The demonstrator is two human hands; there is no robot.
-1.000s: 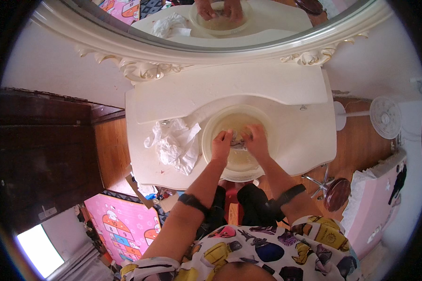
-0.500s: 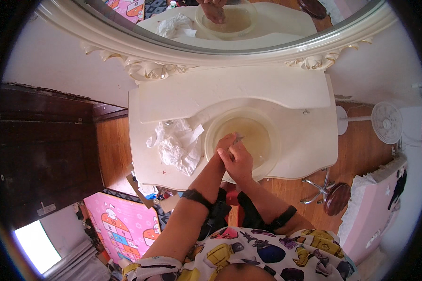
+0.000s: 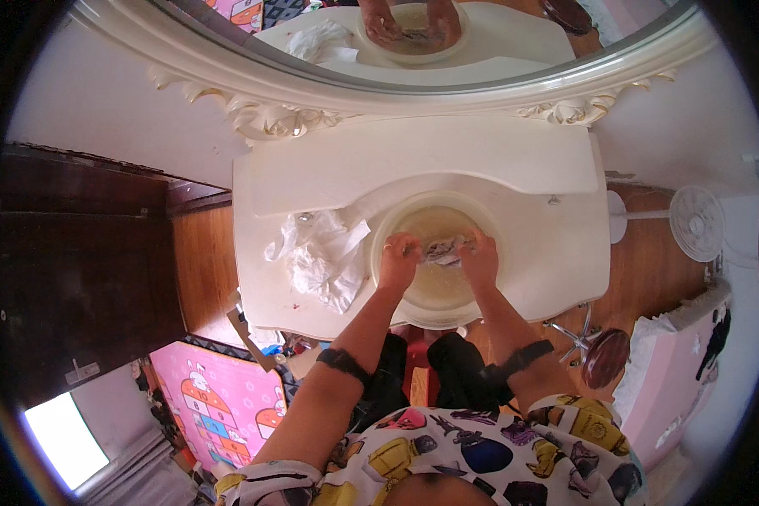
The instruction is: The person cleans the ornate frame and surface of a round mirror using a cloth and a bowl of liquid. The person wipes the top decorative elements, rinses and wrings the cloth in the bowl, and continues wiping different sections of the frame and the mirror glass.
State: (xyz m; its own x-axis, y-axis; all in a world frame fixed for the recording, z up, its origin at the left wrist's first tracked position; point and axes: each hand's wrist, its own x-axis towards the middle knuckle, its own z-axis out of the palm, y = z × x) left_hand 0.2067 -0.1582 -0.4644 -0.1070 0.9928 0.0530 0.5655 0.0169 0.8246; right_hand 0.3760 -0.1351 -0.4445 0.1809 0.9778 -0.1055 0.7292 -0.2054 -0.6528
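A small greyish, patterned piece of wet cloth (image 3: 441, 250) stretches between my two hands over a round, pale plastic basin (image 3: 434, 319) of cloudy yellowish water. My left hand (image 3: 400, 260) grips the cloth's left end with curled fingers. At the other end, my right hand (image 3: 479, 258) pinches the cloth near the basin's right side. Whether its underside touches the water I cannot tell. Left of the basin, a crumpled white cloth (image 3: 320, 261) lies on the cream dressing table (image 3: 552, 261).
An ornate-framed mirror (image 3: 447, 59) at the back reflects the hands and basin. To the right are a white fan (image 3: 697, 223) and a round stool (image 3: 605, 358). A dark door (image 3: 76, 270) stands at the left, with a pink play mat (image 3: 215, 396) on the floor.
My hands were together at the basin's front left, the right over the left. They have moved apart, and the cloth now shows stretched between them.
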